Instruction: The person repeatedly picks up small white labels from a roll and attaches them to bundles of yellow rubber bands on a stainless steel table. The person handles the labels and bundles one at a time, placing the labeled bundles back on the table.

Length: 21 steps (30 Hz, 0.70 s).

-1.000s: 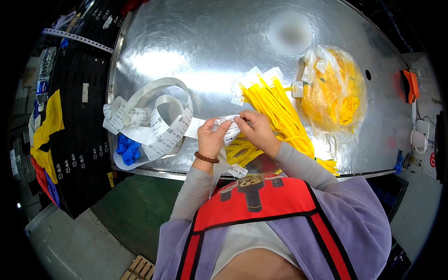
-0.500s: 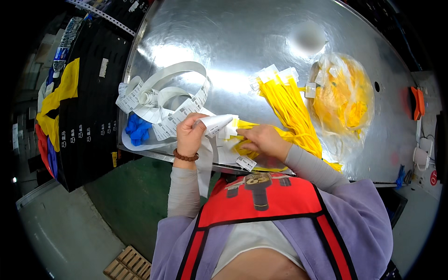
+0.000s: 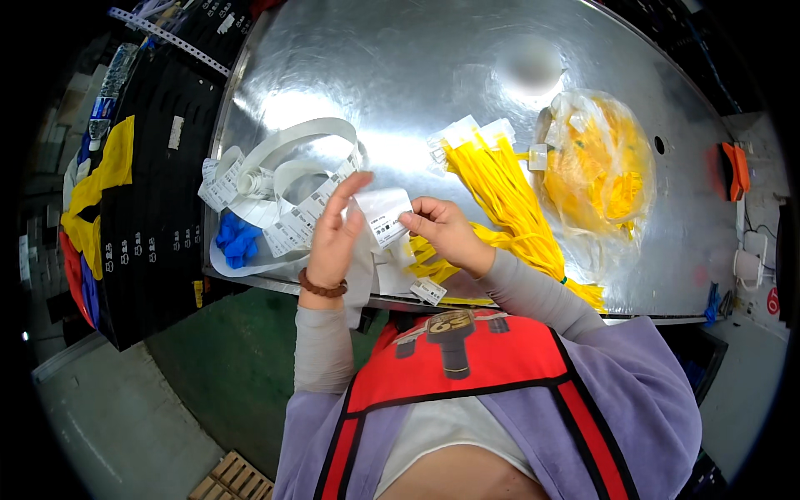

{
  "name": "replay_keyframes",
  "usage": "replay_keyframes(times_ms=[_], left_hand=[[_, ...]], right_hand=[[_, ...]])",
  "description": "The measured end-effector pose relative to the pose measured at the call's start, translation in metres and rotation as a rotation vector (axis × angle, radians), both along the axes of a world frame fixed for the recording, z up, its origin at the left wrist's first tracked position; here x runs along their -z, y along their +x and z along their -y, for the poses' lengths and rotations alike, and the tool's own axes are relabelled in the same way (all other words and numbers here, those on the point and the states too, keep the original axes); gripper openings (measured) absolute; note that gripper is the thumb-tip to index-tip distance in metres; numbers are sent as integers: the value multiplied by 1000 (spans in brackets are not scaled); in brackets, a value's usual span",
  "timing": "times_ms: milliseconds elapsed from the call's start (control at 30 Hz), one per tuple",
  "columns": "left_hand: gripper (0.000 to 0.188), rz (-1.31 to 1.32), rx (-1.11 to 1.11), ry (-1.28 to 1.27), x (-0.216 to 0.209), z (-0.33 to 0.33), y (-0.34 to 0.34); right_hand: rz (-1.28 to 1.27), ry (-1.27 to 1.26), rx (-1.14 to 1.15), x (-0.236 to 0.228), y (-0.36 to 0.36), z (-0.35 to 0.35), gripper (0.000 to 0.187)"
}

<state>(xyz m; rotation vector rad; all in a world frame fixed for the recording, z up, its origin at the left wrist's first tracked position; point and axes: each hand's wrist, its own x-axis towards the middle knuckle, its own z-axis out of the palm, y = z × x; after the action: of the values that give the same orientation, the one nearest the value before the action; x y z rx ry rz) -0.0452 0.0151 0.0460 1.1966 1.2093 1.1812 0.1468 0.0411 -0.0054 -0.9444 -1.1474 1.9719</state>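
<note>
My right hand pinches the right edge of a white printed label between thumb and fingers. Beside that label's left edge, my left hand has its fingers raised and apart. Whether its thumb touches the label I cannot tell. A long roll of white labels lies in loose loops beyond my left hand. Under and beside my right hand lie yellow straps, with a small white tag at the table's near edge. To the right a thick bundle of yellow straps with white tags at its far end lies slantwise.
A clear plastic bag full of yellow straps sits at the right on the metal table. A crumpled blue thing lies at the left near the table edge. Black crates stand left of the table, with yellow cloth over them.
The label strip at my left hand was curled into a cone; now a flat label shows. My left fingers have opened, and my right hand has moved from the yellow straps to the label.
</note>
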Motion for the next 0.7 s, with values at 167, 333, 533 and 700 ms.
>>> replay_keyframes(times_ms=[167, 333, 533, 700], left_hand=[[29, -19, 92, -94, 37, -1, 15], [19, 317, -122, -223, 69, -2, 22], [19, 166, -62, -234, 60, -23, 30], [17, -20, -31, -203, 68, -28, 31]], right_hand=[[-40, 22, 142, 3, 0, -2, 20], [525, 463, 331, 29, 28, -39, 21], [1225, 953, 381, 51, 49, -117, 22], [1230, 889, 331, 57, 66, -132, 15]])
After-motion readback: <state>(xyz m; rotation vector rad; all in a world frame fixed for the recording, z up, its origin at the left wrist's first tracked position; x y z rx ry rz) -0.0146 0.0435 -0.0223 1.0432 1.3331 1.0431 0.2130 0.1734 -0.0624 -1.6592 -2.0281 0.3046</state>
